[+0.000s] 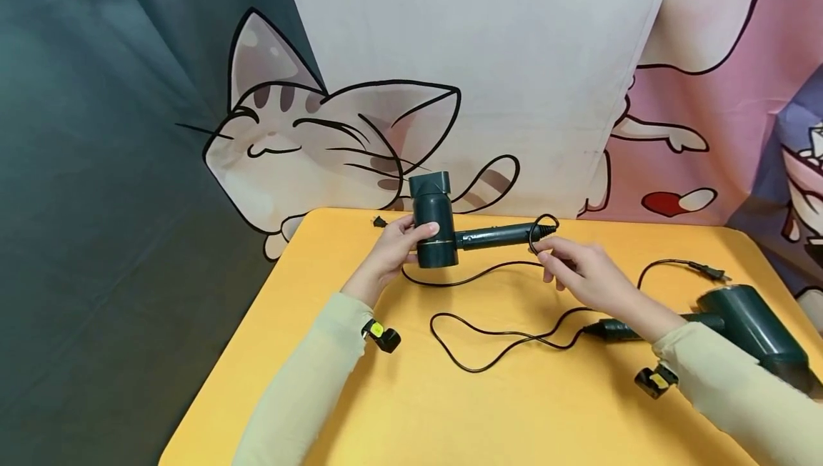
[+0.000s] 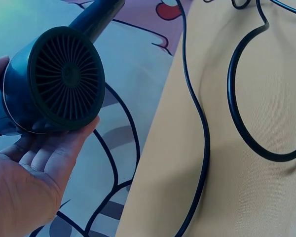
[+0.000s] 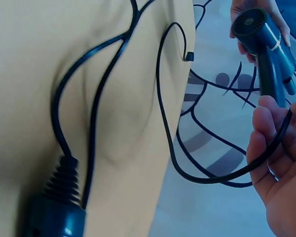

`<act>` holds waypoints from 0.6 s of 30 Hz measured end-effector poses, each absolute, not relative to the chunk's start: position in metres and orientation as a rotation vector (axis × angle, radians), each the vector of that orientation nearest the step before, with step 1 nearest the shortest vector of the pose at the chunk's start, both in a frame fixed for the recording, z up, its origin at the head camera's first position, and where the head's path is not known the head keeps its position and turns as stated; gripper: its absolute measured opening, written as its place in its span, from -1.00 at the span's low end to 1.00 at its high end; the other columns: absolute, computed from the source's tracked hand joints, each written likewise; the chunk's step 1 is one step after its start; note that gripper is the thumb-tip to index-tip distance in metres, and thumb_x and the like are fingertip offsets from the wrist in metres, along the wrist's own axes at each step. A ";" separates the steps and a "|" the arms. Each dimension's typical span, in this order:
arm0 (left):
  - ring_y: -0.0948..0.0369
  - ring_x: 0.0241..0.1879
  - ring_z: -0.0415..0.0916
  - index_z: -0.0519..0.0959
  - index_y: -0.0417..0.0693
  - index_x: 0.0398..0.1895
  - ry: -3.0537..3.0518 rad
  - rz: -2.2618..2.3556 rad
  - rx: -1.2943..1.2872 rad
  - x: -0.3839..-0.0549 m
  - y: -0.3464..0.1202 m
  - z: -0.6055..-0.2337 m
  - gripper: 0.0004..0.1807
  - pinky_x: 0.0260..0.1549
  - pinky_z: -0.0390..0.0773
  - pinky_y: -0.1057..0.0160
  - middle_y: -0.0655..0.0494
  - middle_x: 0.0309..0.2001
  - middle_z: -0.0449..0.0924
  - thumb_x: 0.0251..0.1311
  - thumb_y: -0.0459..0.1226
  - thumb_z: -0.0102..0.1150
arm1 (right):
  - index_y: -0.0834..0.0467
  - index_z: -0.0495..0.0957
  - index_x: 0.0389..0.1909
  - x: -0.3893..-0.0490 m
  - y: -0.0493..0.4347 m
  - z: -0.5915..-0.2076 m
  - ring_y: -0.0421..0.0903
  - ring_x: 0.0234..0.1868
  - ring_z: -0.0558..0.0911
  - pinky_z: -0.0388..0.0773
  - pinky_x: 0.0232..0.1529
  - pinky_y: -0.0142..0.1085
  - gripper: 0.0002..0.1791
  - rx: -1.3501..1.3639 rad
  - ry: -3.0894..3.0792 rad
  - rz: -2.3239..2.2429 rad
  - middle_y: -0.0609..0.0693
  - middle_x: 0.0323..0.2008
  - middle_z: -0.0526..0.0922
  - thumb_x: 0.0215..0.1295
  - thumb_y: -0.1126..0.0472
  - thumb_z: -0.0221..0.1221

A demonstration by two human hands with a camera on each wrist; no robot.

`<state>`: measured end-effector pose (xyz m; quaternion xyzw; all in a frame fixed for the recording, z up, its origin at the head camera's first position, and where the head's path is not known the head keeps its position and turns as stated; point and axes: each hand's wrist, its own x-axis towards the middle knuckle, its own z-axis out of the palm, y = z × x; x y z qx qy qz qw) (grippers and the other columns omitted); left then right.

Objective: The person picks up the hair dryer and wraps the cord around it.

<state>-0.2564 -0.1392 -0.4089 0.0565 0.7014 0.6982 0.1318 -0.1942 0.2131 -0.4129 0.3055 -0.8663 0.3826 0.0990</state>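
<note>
My left hand (image 1: 393,244) grips a dark green hair dryer (image 1: 434,209) round its barrel, thumb across the front, above the yellow table. The dryer's handle (image 1: 495,236) points right. In the left wrist view its round, slatted intake grille (image 2: 69,74) faces the camera, with fingers under the barrel. Near the handle's end, my right hand (image 1: 581,273) pinches the black cord (image 1: 558,220) between thumb and fingers. From there the cord loops down onto the table in the right wrist view, ending at a plug (image 3: 189,57).
A second dark green hair dryer (image 1: 752,323) lies at the table's right side, partly behind my right forearm. Its cord (image 1: 476,370) loops over the middle of the yellow table (image 1: 386,416). Another plug (image 1: 710,271) lies at the right. A cartoon-printed cloth (image 1: 514,58) hangs behind.
</note>
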 end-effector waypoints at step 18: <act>0.15 -0.16 0.76 0.46 -0.28 0.42 1.970 2.099 0.243 -0.252 -0.145 -0.391 -0.34 -0.26 0.78 0.21 -0.20 0.07 0.71 0.33 -0.13 0.27 | 0.27 0.66 0.11 -0.199 0.211 -0.443 -0.03 -0.44 0.67 0.70 -0.38 -0.23 -0.67 0.956 -2.602 1.747 0.06 -0.41 0.71 0.75 0.26 -0.08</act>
